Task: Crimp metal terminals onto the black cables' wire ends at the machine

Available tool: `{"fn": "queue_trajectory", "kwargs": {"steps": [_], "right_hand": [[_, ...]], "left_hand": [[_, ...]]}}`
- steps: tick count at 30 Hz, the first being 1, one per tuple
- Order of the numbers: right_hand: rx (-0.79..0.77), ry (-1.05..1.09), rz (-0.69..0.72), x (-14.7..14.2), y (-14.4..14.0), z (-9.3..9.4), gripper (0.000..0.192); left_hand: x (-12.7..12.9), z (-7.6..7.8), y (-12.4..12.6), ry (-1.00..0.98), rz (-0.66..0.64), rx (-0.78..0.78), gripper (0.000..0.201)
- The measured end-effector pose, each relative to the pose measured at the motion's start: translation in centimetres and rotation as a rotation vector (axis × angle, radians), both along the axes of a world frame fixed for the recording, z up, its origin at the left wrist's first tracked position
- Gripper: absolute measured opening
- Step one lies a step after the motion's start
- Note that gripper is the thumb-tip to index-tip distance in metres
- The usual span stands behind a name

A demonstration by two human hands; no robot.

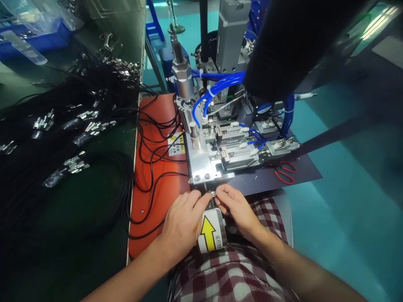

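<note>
Both hands, left hand (184,218) and right hand (234,207), pinch a small metal connector (213,193) lying crosswise.

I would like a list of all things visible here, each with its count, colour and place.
metal connector: one, silver, between both hands' fingertips
machine: one, silver, centre
air hoses: several, blue, on machine
mat: one, orange, under machine's left side
cables: many, black with silver ends, left bench
scissors: one, red handles, right of machine
arrow label: one, yellow on white, below hands
left hand: pinching connector
right hand: pinching connector
</note>
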State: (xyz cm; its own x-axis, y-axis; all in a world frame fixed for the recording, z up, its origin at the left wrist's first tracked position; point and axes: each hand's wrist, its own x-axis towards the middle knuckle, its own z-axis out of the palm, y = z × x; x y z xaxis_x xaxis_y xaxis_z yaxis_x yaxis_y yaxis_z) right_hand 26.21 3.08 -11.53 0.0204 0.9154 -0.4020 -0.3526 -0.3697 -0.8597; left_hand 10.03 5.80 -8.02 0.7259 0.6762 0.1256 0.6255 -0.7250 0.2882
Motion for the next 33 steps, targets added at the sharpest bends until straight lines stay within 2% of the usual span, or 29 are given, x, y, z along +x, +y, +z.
{"fn": "queue_trajectory", "kwargs": {"steps": [9,13,17,22,25,27,30,33], "right_hand": [[0.028,0.003,-0.036,-0.4,0.3,0.0,0.035],[0.021,0.014,-0.038,-0.1,0.3,-0.6,0.031],[0.023,0.02,-0.045,0.1,0.3,-0.2,0.036],[0.015,0.036,-0.038,-0.3,0.4,-0.1,0.034],[0.016,0.047,-0.032,-0.3,0.4,-0.6,0.032],[0.022,0.049,-0.031,-0.2,0.4,-0.9,0.031],[0.027,0.048,-0.025,0.0,0.3,-1.0,0.03],[0.028,0.048,-0.017,0.1,0.4,-0.9,0.031]], "left_hand": [[0.1,0.3,0.1,-0.032,0.024,-0.016,0.034],[0.0,0.1,0.0,-0.05,0.021,-0.021,0.032],[0.0,-0.1,0.1,-0.079,0.025,-0.028,0.032],[0.1,1.1,-0.1,-0.094,0.053,-0.112,0.034],[-0.6,2.2,-1.0,-0.114,0.123,-0.109,0.037],[-1.5,2.3,-2.1,-0.078,0.206,-0.086,0.038],[-2.9,1.4,-3.8,0.042,0.331,-0.041,0.041],[-3.7,0.1,-5.0,0.169,0.393,0.039,0.046]]}}
